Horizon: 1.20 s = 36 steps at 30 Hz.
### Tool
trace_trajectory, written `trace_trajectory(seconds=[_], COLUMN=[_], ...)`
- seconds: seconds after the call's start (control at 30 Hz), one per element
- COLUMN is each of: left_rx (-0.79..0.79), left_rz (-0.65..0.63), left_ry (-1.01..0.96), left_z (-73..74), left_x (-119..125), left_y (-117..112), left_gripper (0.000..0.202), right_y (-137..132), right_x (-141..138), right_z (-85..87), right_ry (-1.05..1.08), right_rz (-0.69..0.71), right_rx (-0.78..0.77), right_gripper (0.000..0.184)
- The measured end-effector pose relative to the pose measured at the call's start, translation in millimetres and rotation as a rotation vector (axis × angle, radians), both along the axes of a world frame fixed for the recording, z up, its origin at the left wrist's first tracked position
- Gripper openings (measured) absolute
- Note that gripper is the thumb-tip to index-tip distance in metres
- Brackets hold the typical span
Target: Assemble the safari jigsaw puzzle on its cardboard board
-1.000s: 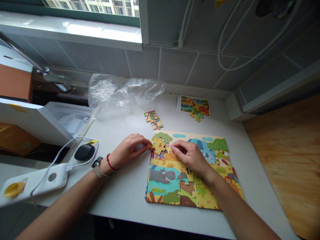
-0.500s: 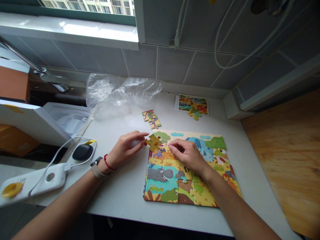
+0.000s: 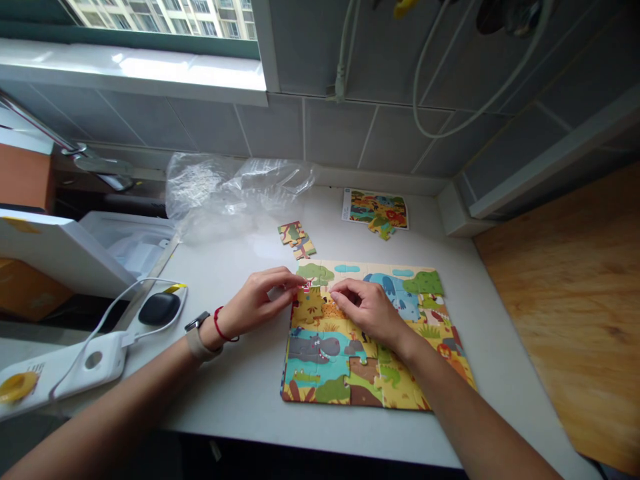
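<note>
My left hand (image 3: 267,295) pinches a yellow jigsaw puzzle piece (image 3: 309,305) by its left side. That piece hovers at or rests on the left edge of an animal jigsaw puzzle (image 3: 320,347), just below the green tree; whether it lies flat I cannot tell. Over the puzzle's upper middle is my right hand (image 3: 369,308), its thumb and fingertips closed together close to the yellow piece. Anything between those fingertips is too small to make out. Beyond the puzzle, two loose puzzle pieces (image 3: 297,240) lie on the white table.
A picture card (image 3: 360,207) lies at the back with a green puzzle piece (image 3: 382,227) over its lower edge. Clear plastic bags (image 3: 235,190) rest against the wall. To the left are a power strip (image 3: 100,357), a cable and a black rounded device (image 3: 159,309).
My left hand has brought the yellow puzzle piece slightly right and down onto or just over the puzzle's left edge. My right hand stays over the puzzle. The view has shifted a little.
</note>
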State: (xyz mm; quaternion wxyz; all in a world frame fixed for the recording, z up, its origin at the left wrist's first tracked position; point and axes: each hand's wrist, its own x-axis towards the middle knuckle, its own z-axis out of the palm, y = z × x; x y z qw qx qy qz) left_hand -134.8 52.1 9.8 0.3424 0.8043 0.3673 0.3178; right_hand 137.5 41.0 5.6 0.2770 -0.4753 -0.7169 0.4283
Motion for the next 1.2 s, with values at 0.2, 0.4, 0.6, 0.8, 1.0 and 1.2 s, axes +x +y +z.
trace_trajectory(seconds=[0.2, 0.4, 0.6, 0.8, 1.0, 1.2], left_rx=[0.028, 0.065, 0.072, 0.087, 0.08, 0.065], left_rz=[0.019, 0.036, 0.005, -0.009, -0.004, -0.047], left_ry=[-0.013, -0.046, -0.059, -0.041, -0.033, 0.019], left_z=[-13.9, -13.2, -13.5, -13.1, -12.2, -10.0], left_x=[-6.0, 0.6, 3.7, 0.4, -0.7, -5.4], left_y=[-1.7, -3.8, -6.8, -8.5, -8.2, -7.3], left_gripper=[0.018, 0.014, 0.013, 0.012, 0.012, 0.017], right_y=[0.4, -0.4, -3.1, -3.8, -3.0, -2.7], right_x=[-1.8, -1.3, 0.6, 4.8, 5.5, 5.6], right_z=[2.3, 2.8, -3.7, -6.4, -11.2, -11.8], right_ry=[-0.005, -0.009, 0.038, -0.001, -0.048, -0.029], right_rz=[-0.004, 0.008, 0.044, 0.193, 0.208, 0.188], right_rx=[0.006, 0.024, 0.017, 0.003, 0.157, 0.169], right_gripper=[0.02, 0.016, 0.029, 0.047, 0.039, 0.031])
